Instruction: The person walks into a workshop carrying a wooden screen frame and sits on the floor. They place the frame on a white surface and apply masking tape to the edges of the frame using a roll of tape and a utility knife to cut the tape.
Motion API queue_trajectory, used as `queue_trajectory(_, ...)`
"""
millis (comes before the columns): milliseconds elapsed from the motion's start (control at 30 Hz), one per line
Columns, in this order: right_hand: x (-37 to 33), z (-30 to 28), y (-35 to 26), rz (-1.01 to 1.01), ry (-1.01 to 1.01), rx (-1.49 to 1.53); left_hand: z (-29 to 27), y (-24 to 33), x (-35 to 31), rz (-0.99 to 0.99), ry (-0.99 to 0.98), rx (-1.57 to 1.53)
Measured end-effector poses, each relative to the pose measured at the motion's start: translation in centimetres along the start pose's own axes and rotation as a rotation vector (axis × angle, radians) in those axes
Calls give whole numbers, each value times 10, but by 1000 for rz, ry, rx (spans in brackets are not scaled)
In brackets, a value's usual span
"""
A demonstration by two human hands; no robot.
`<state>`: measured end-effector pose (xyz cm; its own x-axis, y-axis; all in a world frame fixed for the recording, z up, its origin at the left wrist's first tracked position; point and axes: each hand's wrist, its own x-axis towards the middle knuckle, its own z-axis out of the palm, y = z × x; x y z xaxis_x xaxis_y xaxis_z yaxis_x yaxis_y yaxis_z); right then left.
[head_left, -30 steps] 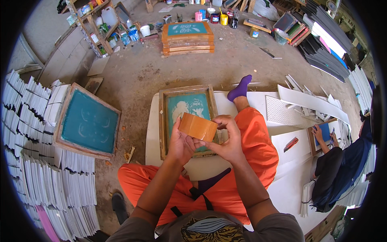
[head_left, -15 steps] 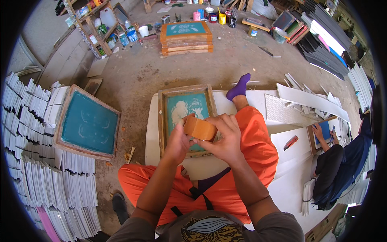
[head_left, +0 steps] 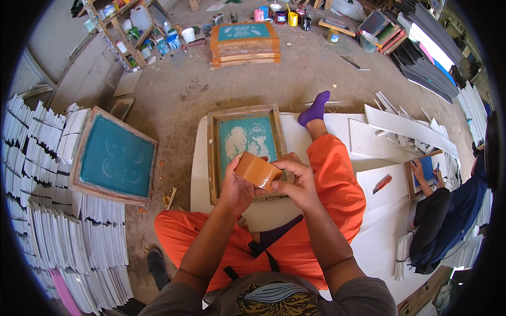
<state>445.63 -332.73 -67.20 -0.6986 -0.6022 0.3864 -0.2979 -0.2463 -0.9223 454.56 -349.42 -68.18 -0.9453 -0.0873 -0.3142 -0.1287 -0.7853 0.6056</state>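
Note:
Both my hands hold a roll of glossy brown packing tape (head_left: 256, 170) above my crossed legs. My left hand (head_left: 235, 190) cups its left side and underside, fingers curled. On the right end, my right hand (head_left: 296, 178) grips it with the thumb and bent fingers near the tape's surface. Whether a loose tape end is pinched there, I cannot tell. Just beyond the roll lies a wooden-framed printing screen (head_left: 213, 158) with teal mesh and pale figures, its near part hidden by my hands.
Another teal screen (head_left: 116, 156) leans at left against stacked white sheets (head_left: 68, 237). Ahead stand stacked frames (head_left: 245, 47) and paint containers (head_left: 291, 20). On the white board at right lies a red cutter (head_left: 382, 183). Beyond it, another person's hands (head_left: 420, 176) work over a blue panel.
The tape roll has tilted, its right end now lower, and shows more of its outer face. My right hand has shifted along its right end. The printing screen lies where it was.

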Motion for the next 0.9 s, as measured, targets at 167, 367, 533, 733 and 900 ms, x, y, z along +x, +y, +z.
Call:
queue_trajectory(167,-3,-1,7,39,5,60,-18,-4,7,-130,-319,-177)
queue_trajectory(367,-5,0,11,173,29,158,-2,-10,1,-149,-35,-64)
queue_trajectory(533,-6,3,15,258,60,199,-3,-19,-2,73,72,343)
queue_trajectory(733,-5,2,9,301,41,246,-5,-18,-4,99,84,323)
queue_trajectory(900,-7,0,8,291,18,286,4,-14,-10,141,129,349)
